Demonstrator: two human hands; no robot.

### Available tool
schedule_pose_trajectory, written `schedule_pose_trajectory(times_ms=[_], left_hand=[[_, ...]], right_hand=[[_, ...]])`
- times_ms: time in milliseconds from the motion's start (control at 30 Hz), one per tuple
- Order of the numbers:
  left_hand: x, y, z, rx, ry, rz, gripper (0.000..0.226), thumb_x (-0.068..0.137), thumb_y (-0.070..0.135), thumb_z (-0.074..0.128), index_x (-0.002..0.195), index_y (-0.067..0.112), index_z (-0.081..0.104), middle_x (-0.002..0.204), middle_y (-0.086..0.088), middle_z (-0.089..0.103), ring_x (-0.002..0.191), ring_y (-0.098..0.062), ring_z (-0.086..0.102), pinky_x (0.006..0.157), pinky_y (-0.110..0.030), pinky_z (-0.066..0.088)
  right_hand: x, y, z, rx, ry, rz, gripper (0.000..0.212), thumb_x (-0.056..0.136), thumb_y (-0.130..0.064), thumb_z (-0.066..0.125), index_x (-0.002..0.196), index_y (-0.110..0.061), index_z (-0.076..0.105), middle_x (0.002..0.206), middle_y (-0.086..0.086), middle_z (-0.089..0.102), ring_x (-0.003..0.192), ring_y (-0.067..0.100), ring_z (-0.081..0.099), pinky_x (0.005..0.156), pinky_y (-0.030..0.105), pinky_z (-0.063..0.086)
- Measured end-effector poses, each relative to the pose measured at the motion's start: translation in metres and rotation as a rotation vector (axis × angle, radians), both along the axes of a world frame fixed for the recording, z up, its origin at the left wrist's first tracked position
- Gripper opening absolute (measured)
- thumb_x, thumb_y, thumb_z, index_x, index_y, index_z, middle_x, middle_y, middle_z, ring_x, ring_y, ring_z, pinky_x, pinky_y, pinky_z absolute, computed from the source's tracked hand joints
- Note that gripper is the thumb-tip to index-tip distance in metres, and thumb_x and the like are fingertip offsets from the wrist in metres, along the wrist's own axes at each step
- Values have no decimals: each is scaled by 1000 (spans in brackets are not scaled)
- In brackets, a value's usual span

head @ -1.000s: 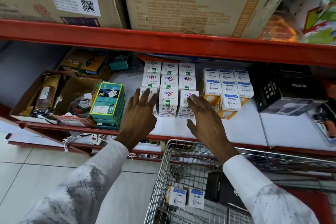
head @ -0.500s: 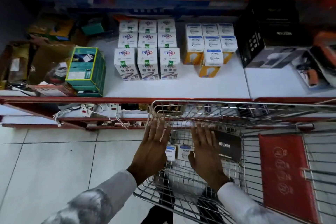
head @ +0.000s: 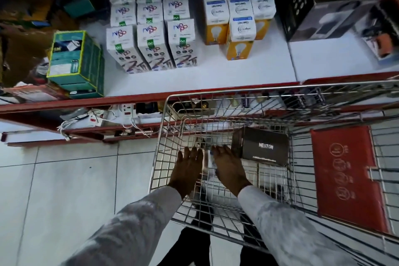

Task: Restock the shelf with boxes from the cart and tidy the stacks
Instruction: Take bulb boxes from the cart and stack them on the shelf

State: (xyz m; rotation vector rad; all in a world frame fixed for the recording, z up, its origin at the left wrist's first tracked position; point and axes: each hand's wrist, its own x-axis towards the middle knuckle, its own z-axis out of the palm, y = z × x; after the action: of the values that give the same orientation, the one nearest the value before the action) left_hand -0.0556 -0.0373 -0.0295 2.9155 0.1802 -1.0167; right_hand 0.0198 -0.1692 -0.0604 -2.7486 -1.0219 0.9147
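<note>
Head view is showing me reaching both arms down into the wire cart (head: 216,95), sleeves angling in from 6 o'clock. My left hand (head: 188,170) is lying palm-down with its fingers spread and pointing toward 12 o'clock. My right hand (head: 229,168) is mirroring it just beside, fingers fanned forward. Between the two hands a small white box (head: 210,160) is peeking through, mostly hidden, and I cannot tell whether either hand is gripping it. A black box (head: 264,146) marked NEUTON is sitting at 3 o'clock of my right hand, touching its fingertips. At 12 o'clock, the white shelf (head: 194,80) is carrying rows of white boxes (head: 151,28), with the yellow-and-white bulb boxes (head: 238,17) standing near them at their 3 o'clock.
</note>
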Motion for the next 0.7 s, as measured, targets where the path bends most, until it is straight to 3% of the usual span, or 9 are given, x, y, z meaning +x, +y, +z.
schedule_pose_trajectory(times_ms=[67,167,367,467,600,700], left_hand=[[1,5,-5,5,-8,-25,84,91,1,60,157,2,9,162,-23,23,148,-43,22,121,-53,24],[3,8,-7,-13,-37,-32,78,90,2,59,155,4,17,155,-19,35,142,-39,32,115,-48,34],[10,13,37,-150,-303,80,71,62,10,73,131,9,57,125,-12,58,117,-36,54,90,-46,54],[19,10,79,-168,-433,131,71,54,10,77,123,12,60,122,-9,60,116,-33,52,89,-46,56],[40,8,137,-155,-573,181,69,58,17,76,125,18,57,120,-4,59,114,-28,49,85,-44,55],[61,7,176,-125,-656,198,67,62,26,74,126,20,55,120,-3,60,113,-29,53,80,-42,55]], right_hand=[[2,-2,0,31,-3,-32,57,78,-2,65,133,-12,50,133,11,57,127,34,50,104,47,44],[5,-9,8,81,18,-49,59,75,-3,67,131,-14,51,132,9,56,125,32,53,105,45,44],[32,-29,83,164,-3,-100,71,71,-28,76,137,-19,49,139,6,53,130,31,45,105,39,40],[56,-42,137,189,-23,-185,71,68,-37,76,134,-26,51,132,2,57,127,29,45,106,38,36],[90,-56,196,278,-69,-286,72,61,-37,85,127,-31,56,119,-3,60,113,24,52,85,31,44],[117,-65,230,331,-102,-289,74,60,-35,86,127,-31,56,117,-3,59,110,22,50,82,30,43]])
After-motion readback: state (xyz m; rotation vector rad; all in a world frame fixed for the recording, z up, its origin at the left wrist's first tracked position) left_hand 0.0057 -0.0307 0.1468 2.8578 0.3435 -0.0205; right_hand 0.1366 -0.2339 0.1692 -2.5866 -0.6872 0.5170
